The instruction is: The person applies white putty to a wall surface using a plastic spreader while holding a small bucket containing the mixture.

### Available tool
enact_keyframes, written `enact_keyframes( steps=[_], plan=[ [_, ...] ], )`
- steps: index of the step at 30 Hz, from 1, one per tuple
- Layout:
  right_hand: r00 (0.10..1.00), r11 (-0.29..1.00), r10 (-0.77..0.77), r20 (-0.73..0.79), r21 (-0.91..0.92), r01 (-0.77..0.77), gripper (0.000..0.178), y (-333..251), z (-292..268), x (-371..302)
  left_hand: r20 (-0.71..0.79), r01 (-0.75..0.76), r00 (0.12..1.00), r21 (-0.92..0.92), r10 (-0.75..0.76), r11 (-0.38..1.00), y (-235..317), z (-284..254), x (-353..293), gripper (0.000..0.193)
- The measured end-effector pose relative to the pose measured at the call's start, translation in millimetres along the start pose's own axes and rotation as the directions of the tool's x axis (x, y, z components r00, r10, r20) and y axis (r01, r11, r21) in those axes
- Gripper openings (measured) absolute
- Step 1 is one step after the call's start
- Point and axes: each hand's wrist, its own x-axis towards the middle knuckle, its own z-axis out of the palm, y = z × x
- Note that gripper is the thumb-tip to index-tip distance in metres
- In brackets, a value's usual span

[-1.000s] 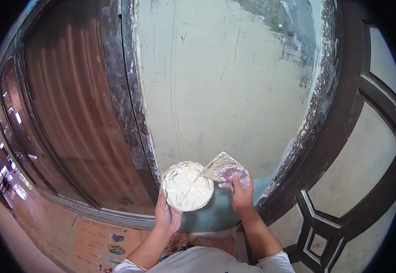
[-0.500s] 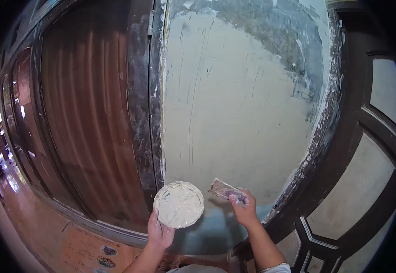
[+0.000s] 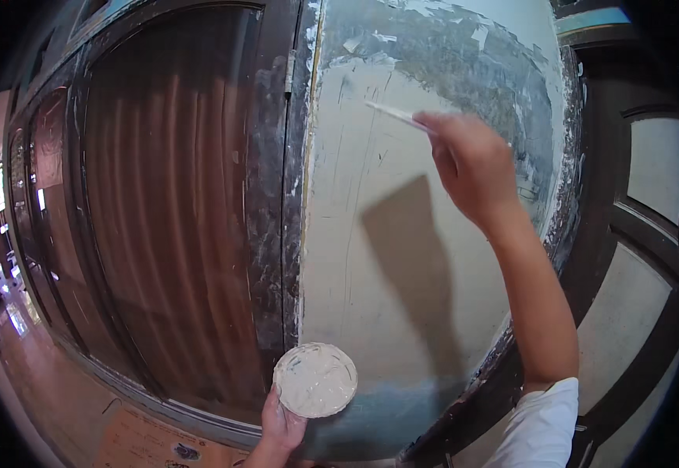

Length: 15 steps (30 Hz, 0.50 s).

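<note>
Left of frame: brown wooden door panel [image 3: 168, 218] with arched dark frame; a lit interior shows at the far left edge. Lower left: orange rectangular sign [image 3: 160, 444] with small round pictures, laid flat below the door.

Lower centre: left hand [image 3: 281, 425], closed under a round putty dish [image 3: 315, 380] of pale filler, held level just before the wall's foot.

Centre: pale plastered wall panel [image 3: 355, 257], grey and patchy toward the top.

Upper right: right hand [image 3: 468, 164], closed on a putty knife [image 3: 392, 114]. Its long axis runs near-horizontal, tip pointing upper left, blade against the wall.

Right: dark lattice frame [image 3: 636, 226].
</note>
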Motion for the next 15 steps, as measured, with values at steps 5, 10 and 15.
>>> enact_keyframes(
  steps=[5,10,15],
  plan=[
    [0.998,0.991,0.065,-0.004,-0.120,-0.065,0.026,28.6,35.1,65.1,-0.029,0.007,1.000,0.003,-0.007,1.000,10.1,-21.0,0.5,0.052],
    [0.998,0.966,-0.020,0.062,-0.255,0.035,0.027,21.6,84.0,98.6,0.004,-0.038,0.999,-0.016,0.038,0.999,31.4,-39.7,1.0,0.053],
    [0.984,0.917,0.042,0.173,-0.397,0.031,0.032,20.7,126.4,91.3,0.007,-0.034,0.999,-0.055,0.034,0.998,38.1,-57.3,8.6,0.056]
  ],
)
